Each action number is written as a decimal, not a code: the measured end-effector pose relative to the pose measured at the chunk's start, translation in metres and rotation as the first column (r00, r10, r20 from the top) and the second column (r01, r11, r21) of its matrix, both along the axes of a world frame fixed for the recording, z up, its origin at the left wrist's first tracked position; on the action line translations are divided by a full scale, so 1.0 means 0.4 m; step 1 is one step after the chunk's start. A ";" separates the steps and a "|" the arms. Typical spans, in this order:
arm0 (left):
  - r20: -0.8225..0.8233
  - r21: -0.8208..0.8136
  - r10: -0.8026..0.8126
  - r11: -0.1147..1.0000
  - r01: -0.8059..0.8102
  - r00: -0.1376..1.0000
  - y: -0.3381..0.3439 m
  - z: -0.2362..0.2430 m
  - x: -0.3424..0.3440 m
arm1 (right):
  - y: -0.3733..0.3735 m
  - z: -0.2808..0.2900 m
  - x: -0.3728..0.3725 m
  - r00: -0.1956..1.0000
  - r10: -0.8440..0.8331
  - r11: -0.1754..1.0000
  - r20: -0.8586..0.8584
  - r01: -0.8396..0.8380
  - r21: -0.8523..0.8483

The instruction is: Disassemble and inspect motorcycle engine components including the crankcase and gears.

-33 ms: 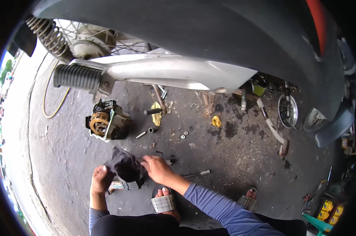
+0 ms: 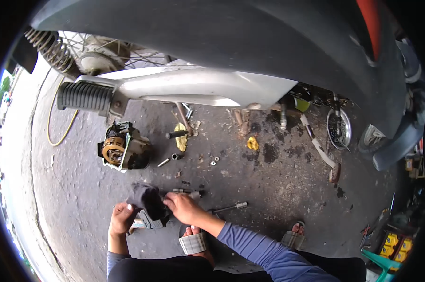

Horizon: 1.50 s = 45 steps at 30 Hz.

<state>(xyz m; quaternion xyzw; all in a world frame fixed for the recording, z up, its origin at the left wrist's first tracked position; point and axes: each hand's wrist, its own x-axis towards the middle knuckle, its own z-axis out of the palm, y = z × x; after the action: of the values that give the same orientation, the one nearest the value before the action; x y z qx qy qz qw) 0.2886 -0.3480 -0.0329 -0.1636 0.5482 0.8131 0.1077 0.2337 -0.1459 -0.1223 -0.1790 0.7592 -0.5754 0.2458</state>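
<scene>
A dark, limp cloth (image 2: 149,199) is stretched between my two hands, above the concrete floor. My left hand (image 2: 121,218) pinches its left edge, thumb on top. With bent fingers, my right hand (image 2: 184,209) grips the cloth's right edge. Partly hidden beneath the cloth is a grey case-like object (image 2: 151,220); I cannot make out its kind. Metal tool pieces (image 2: 186,191) lie just beyond my right hand. A long-shafted socket wrench (image 2: 229,207) rests to the right of that hand. Farther off sits an open engine part (image 2: 126,146) with a brown ring inside.
A motorbike's silver side cover (image 2: 189,84) and footrest (image 2: 85,96) overhang the far side. On the floor lie a black-handled tool (image 2: 176,135), a socket (image 2: 176,156), small washers (image 2: 214,162), a yellow leaf (image 2: 253,143) and a pedal lever (image 2: 320,148). Yellow boxes (image 2: 395,246) stand at right.
The cloth is spread wider between my hands and hangs more open. My right hand has shifted slightly left and down, uncovering metal tool pieces behind it. The whole view has shifted a little.
</scene>
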 end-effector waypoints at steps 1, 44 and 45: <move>-0.070 -0.410 -0.193 0.900 0.148 0.979 0.009 -0.002 -0.002 | -0.014 0.026 0.023 0.979 0.035 0.999 0.203 -0.027 -0.042; 0.205 -0.142 0.281 0.956 -0.256 0.937 0.070 -0.168 -0.013 | -0.040 -0.016 0.139 0.998 0.056 0.998 0.038 -0.056 -0.002; 0.231 -0.136 0.283 0.957 -0.257 0.931 0.072 -0.159 -0.019 | -0.042 -0.006 0.143 0.994 0.058 0.998 0.093 -0.057 -0.009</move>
<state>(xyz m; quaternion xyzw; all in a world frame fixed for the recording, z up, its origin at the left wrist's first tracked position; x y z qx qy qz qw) 0.2809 -0.3192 -0.0967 -0.3429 0.5440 0.7639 0.0539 0.2909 -0.1626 -0.1248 -0.1745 0.7396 -0.5783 0.2969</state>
